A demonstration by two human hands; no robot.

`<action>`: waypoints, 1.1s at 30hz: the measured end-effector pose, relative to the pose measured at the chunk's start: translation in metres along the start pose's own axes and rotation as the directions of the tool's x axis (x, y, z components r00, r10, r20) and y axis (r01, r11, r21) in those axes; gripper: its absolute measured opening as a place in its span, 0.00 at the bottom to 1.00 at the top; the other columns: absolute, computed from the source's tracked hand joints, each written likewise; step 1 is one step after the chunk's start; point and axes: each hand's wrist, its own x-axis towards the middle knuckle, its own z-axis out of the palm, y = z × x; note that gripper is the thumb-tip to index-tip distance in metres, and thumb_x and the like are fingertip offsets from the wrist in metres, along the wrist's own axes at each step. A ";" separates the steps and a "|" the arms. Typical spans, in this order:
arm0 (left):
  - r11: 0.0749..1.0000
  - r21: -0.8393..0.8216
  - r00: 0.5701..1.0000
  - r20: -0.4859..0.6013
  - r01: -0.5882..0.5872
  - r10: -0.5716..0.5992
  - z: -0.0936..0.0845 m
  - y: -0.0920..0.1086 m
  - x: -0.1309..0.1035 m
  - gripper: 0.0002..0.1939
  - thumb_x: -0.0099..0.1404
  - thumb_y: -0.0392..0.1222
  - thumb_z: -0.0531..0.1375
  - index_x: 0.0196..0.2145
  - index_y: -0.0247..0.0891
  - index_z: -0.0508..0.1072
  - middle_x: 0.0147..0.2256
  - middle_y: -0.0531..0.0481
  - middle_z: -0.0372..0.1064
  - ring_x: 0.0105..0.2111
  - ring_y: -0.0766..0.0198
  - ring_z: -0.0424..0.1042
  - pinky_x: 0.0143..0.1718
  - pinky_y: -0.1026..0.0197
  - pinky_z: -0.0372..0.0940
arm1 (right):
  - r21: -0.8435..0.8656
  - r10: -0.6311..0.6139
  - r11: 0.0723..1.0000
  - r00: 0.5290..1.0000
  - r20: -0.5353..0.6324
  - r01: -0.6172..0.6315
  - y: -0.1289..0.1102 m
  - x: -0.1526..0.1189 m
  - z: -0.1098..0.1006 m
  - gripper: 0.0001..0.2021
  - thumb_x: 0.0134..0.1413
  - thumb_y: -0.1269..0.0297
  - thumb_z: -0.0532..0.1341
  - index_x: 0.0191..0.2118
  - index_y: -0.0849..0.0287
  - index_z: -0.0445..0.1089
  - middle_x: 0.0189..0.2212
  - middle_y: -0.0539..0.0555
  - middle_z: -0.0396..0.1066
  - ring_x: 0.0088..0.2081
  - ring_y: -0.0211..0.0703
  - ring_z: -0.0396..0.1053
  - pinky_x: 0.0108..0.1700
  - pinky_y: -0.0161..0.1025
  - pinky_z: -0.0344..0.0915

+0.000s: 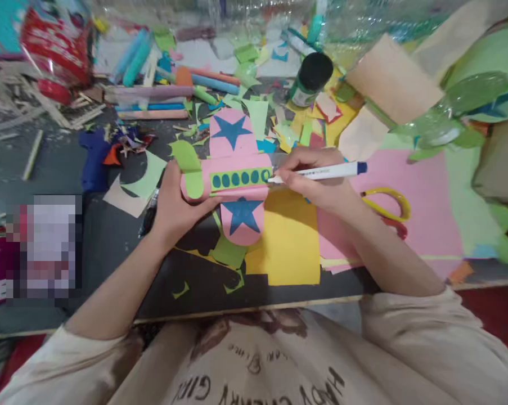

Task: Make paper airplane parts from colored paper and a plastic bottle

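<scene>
A pink paper airplane model (207, 166) lies on the dark table, its two rounded wings each bearing a blue star. Green paper forms its tail, and a green strip (239, 179) with a row of several blue ovals runs along the body. My left hand (175, 199) is wrapped round the tail end, thumb along the lower side. In my right hand (310, 171) is a white marker (332, 170) with a dark blue end, its tip at the rightmost oval, which shows a paler middle. A yellow sheet (293, 242) lies below the body's right end.
Scissors (389, 205) with yellow and red handles lie on pink paper (422, 191) at the right. A dark-capped jar (310, 79), paper scraps and coloured sticks (152, 93) fill the back. A blue glue gun (94, 160) and a red-labelled bottle (57, 48) are left.
</scene>
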 end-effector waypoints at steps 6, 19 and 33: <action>1.000 -0.010 0.999 -0.025 -0.021 0.020 0.002 -0.004 0.000 0.32 0.55 0.58 0.66 0.53 0.47 0.60 0.46 0.45 0.66 0.49 0.47 0.70 0.50 0.45 0.68 | 0.092 0.014 0.996 0.996 -0.087 -0.006 0.009 0.000 0.000 0.11 0.52 0.61 0.61 0.22 0.55 0.64 0.18 0.47 0.64 0.20 0.35 0.59 0.22 0.36 0.55; 0.999 -0.030 0.998 -0.050 -0.027 0.026 0.003 -0.005 0.000 0.33 0.53 0.55 0.68 0.53 0.48 0.61 0.46 0.45 0.66 0.49 0.47 0.70 0.48 0.45 0.69 | 0.102 -0.042 0.993 0.988 -0.146 0.057 0.006 -0.003 0.005 0.09 0.52 0.68 0.60 0.24 0.54 0.64 0.20 0.46 0.65 0.21 0.35 0.61 0.24 0.37 0.58; 0.999 -0.014 0.999 -0.025 -0.044 0.044 0.000 -0.004 0.001 0.36 0.53 0.61 0.67 0.53 0.42 0.61 0.46 0.43 0.66 0.48 0.49 0.71 0.47 0.45 0.69 | -0.021 -0.035 0.999 0.999 -0.041 0.034 0.008 -0.002 0.000 0.12 0.51 0.66 0.62 0.21 0.53 0.62 0.20 0.49 0.69 0.22 0.39 0.63 0.24 0.40 0.59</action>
